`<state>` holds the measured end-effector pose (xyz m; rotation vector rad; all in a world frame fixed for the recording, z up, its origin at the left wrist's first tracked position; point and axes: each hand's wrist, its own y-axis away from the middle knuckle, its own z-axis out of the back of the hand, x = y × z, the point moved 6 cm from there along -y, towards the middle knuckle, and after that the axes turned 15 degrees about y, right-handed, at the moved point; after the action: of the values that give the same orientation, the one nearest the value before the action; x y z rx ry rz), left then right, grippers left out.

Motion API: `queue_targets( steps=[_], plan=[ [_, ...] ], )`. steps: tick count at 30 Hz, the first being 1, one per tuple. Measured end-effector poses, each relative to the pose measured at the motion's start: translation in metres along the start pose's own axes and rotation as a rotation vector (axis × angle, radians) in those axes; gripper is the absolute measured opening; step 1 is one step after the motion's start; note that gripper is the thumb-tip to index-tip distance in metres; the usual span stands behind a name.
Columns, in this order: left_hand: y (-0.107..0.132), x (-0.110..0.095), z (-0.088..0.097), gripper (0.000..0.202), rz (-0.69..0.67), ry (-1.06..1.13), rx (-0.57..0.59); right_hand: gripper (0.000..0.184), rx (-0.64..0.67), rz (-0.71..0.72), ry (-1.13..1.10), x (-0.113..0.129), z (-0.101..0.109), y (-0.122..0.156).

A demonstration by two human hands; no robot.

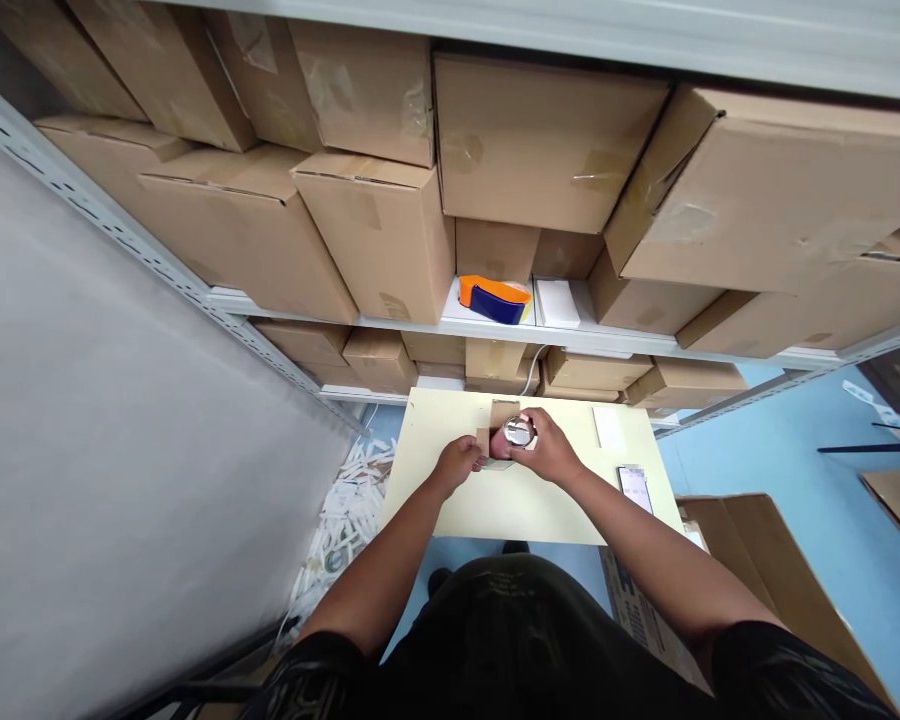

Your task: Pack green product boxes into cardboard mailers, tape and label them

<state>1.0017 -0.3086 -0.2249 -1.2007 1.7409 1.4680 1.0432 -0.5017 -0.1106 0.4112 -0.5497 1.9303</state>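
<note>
A pinkish cylindrical container with a shiny silver top (519,431) is at the small open cardboard box (504,410) on the pale table. My right hand (553,452) grips it around the upper side, thumb and fingers curled. Whether its lower end is inside the box or beside it, I cannot tell. On the box's left, my left hand (459,463) pinches a side flap, fingers closed.
The cream table (420,500) bears a white paper (608,428) and a phone (634,487) to the right. Behind it, shelves hold several cardboard boxes (540,140) and an orange-and-blue tape dispenser (495,300). Paper scraps (345,520) litter the floor; large cardboard (750,560) stands right.
</note>
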Motion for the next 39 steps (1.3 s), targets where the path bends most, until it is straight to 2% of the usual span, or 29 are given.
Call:
queue_targets(
  steps=[5,10,13,15,18,21,24,28,29,32,34,36,39],
  plan=[
    [0.0,0.005,-0.005,0.02,-0.009,0.01,-0.017,0.051,0.113,0.144,0.286,-0.006,-0.035,0.007],
    [0.004,0.009,-0.006,0.015,-0.018,-0.009,-0.025,0.06,0.146,0.189,0.408,-0.013,-0.046,0.018],
    [0.008,0.004,-0.008,0.013,-0.077,-0.104,-0.022,0.071,0.093,0.158,0.34,-0.019,-0.044,0.027],
    [0.012,-0.003,-0.01,0.011,-0.165,-0.192,-0.028,0.076,0.007,0.044,0.248,-0.031,-0.04,0.037],
    [0.02,-0.016,-0.014,0.02,-0.324,-0.239,-0.063,0.066,-0.051,-0.142,0.051,-0.05,-0.039,0.056],
    [0.027,-0.023,-0.025,0.032,-0.449,-0.297,0.008,0.054,0.035,-0.099,-0.078,-0.05,-0.047,0.067],
    [0.031,-0.022,-0.036,0.02,-0.512,-0.457,0.103,0.051,0.056,0.023,-0.066,-0.041,-0.052,0.068],
    [0.022,-0.025,-0.037,0.018,-0.492,-0.565,0.078,0.043,0.033,0.087,0.039,-0.034,-0.061,0.065],
    [0.017,-0.028,-0.035,0.025,-0.47,-0.553,0.053,0.042,0.035,0.092,0.064,-0.033,-0.063,0.064],
    [0.001,-0.04,-0.03,0.068,-0.365,-0.457,-0.018,0.04,0.036,0.092,0.116,-0.034,-0.068,0.065],
    [-0.007,-0.048,-0.031,0.081,-0.31,-0.398,0.021,0.038,0.036,0.085,0.129,-0.036,-0.07,0.065],
    [-0.007,-0.052,-0.033,0.077,-0.306,-0.402,0.087,0.037,0.039,0.057,0.123,-0.039,-0.07,0.065],
    [0.005,-0.05,-0.03,0.057,-0.385,-0.529,0.112,0.037,0.052,-0.018,0.082,-0.045,-0.071,0.064]
  ],
)
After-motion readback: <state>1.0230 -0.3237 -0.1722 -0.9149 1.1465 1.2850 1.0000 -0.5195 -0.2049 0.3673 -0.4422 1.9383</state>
